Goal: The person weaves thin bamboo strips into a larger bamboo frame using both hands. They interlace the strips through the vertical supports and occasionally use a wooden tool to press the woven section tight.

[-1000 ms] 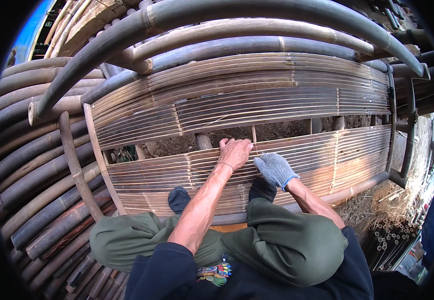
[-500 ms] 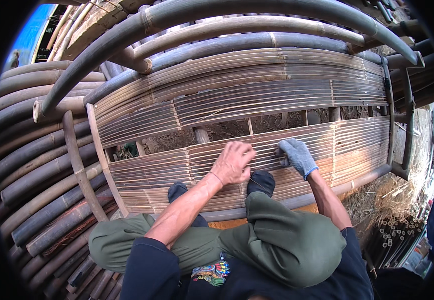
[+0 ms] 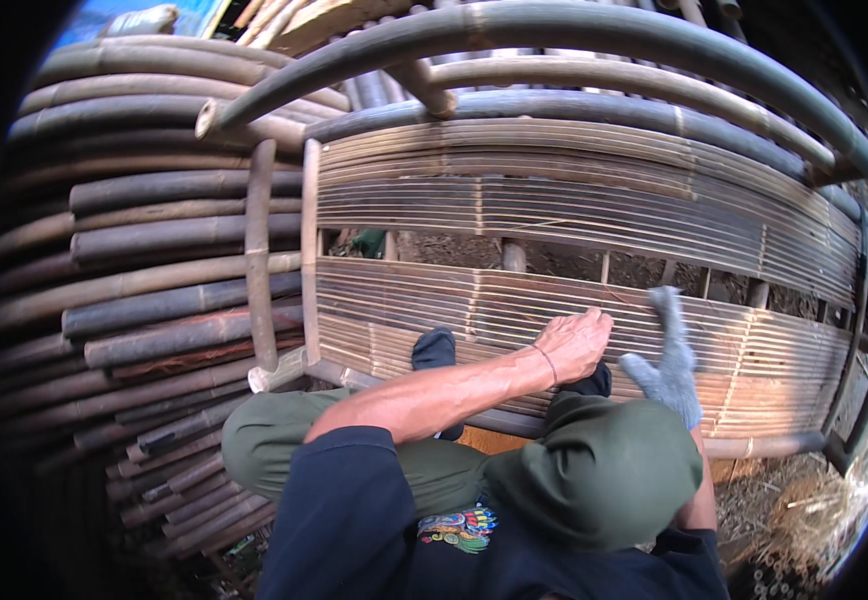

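My bare left hand (image 3: 576, 345) is closed, its fingertips bunched over the near panel of thin bamboo slats (image 3: 529, 312). Whatever those fingers pinch is too small to make out. A grey knit glove covers my right hand (image 3: 668, 360), just to the right. Its thumb stands apart from the raised fingers, which are smeared a little by motion, and I see nothing held in it. Both hands are over the seat of a bamboo bench. A second slat panel (image 3: 554, 212) lies beyond a gap with soil showing through.
Thick bamboo rails (image 3: 514, 28) arch along the bench's far side. Stacked dark bamboo poles (image 3: 169, 240) fill the left. My dark-socked foot (image 3: 434, 350) rests on the slats near my bent knee (image 3: 594, 475). Straw-like scraps (image 3: 799, 515) lie at the lower right.
My view has swung, so the bench sits further right in it. My left hand has shifted right along the slats. The gloved hand has lifted and spread its thumb and fingers.
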Demonstrator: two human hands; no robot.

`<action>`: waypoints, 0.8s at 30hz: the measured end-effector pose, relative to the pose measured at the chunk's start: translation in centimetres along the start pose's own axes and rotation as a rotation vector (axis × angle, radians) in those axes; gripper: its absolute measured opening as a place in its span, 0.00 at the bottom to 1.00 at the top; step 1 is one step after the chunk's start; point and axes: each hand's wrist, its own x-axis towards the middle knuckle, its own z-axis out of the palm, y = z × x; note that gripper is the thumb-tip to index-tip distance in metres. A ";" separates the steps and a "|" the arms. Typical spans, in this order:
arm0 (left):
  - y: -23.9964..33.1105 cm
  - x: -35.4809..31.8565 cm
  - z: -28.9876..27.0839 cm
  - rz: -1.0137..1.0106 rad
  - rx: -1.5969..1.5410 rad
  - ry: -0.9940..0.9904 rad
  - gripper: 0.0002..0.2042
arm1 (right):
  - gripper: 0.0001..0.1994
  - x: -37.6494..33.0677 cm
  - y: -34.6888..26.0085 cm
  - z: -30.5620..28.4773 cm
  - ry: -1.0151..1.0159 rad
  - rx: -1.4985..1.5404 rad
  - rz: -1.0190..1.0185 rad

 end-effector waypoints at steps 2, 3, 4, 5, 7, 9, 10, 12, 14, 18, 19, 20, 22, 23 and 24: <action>0.5 0.2 -4.1 0.061 -0.049 0.050 0.09 | 0.42 2.5 -0.3 1.9 -0.391 0.169 0.044; 0.4 0.2 -6.5 0.095 0.003 0.051 0.10 | 0.30 3.9 0.3 2.2 -0.484 0.272 0.075; -0.4 -0.7 -8.9 0.098 0.054 0.051 0.11 | 0.25 5.7 -0.8 1.9 -0.525 0.218 0.098; -1.4 -1.9 -12.2 0.097 0.045 0.022 0.11 | 0.20 7.3 -3.1 0.7 -0.572 0.159 0.131; -4.5 -5.9 -18.9 0.042 0.084 0.005 0.11 | 0.12 9.3 -9.2 -1.5 -0.514 0.206 0.265; -8.8 -9.8 -23.7 -0.079 0.163 0.052 0.09 | 0.11 10.5 -10.3 -3.1 -0.332 0.327 0.300; -11.8 -11.5 -24.5 -0.157 0.180 0.092 0.08 | 0.12 11.3 -10.5 -3.8 -0.269 0.336 0.250; -19.0 -15.7 -23.6 -0.265 0.177 0.354 0.06 | 0.12 13.1 -11.6 -2.3 -0.216 0.101 0.028; -26.3 -19.1 -20.5 -0.313 0.221 0.528 0.11 | 0.12 14.6 -11.3 0.5 -0.182 0.167 0.253; -35.4 -19.6 -15.2 -0.503 0.245 0.488 0.14 | 0.11 17.6 -7.0 4.4 -0.060 -0.497 -0.090; -36.8 -19.0 -14.5 -0.507 0.229 0.407 0.14 | 0.09 17.5 -6.9 5.4 -0.122 -0.766 -0.203; -37.6 -18.5 -13.5 -0.525 0.209 0.313 0.14 | 0.08 18.1 -8.6 7.7 -0.330 -1.063 -0.174; -39.3 -17.2 -13.1 -0.583 0.184 0.059 0.14 | 0.07 19.0 -11.8 12.8 -0.592 -1.151 -0.230; -39.6 -15.6 -13.0 -0.606 0.084 -0.039 0.14 | 0.06 19.7 -12.3 15.0 -0.663 -1.109 -0.207; -39.9 -14.5 -13.1 -0.638 -0.006 -0.139 0.14 | 0.07 20.5 -11.9 17.9 -0.732 -1.055 -0.194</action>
